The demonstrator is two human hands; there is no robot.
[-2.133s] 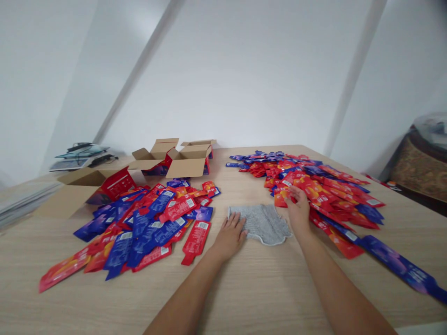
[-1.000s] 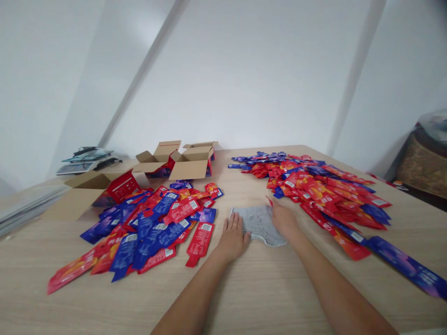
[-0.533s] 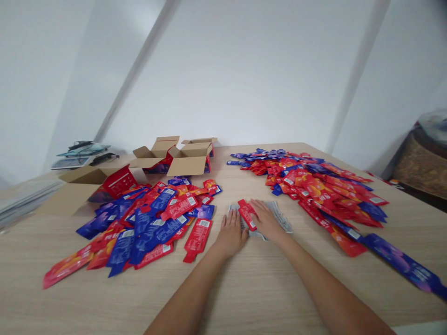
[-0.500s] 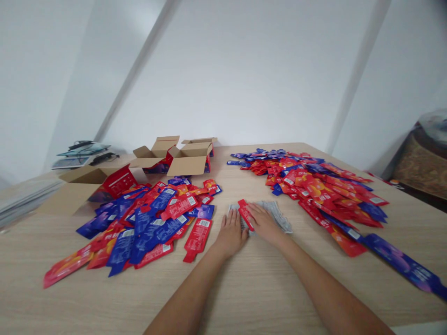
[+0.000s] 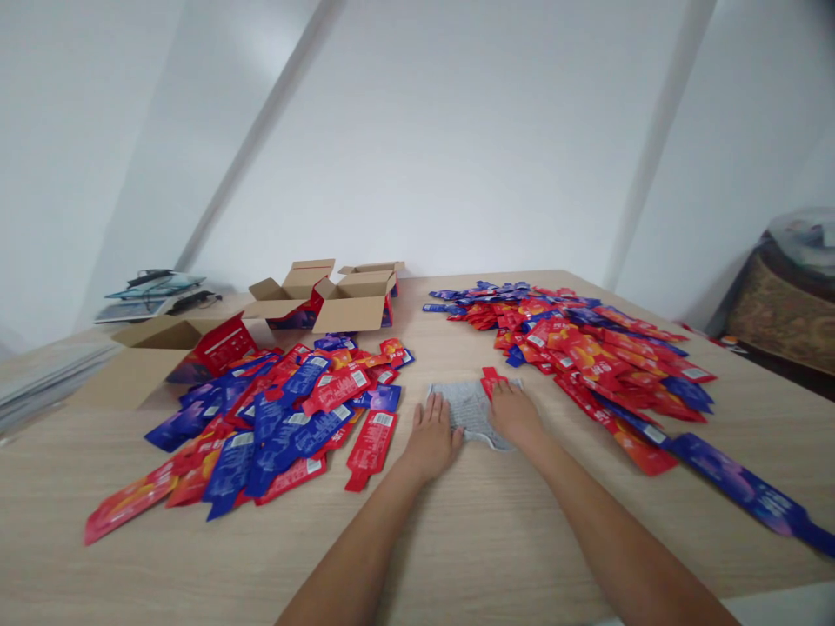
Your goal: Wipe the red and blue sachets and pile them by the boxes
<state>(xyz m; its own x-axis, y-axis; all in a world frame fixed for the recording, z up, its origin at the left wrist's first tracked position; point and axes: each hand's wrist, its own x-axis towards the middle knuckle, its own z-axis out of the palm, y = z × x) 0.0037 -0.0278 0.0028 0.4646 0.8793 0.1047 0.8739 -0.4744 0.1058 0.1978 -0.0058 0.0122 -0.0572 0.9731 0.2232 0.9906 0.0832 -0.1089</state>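
Note:
On the table in front of me lies a crumpled grey patterned cloth (image 5: 466, 407). My left hand (image 5: 430, 436) rests palm down on its left edge, fingers stretched out. My right hand (image 5: 513, 413) lies flat over a red sachet (image 5: 492, 380) on the right part of the cloth, covering most of it; only its far end shows. Left of the cloth, one red sachet with a narrow neck (image 5: 371, 448) lies by itself, printed side up, beside a loose pile of red and blue sachets (image 5: 280, 426).
At right spreads a larger pile of red and blue sachets (image 5: 587, 348), with a long blue sachet (image 5: 737, 487) at its near end. Several opened cardboard boxes (image 5: 352, 300) stand at the back left, near stacked items (image 5: 153, 291). A patterned brown object (image 5: 783, 304) stands beyond the right edge.
My right hand has slid right and the red sachet under it has moved the same way across the cloth. The cloth's right side is more bunched. My left hand stays put.

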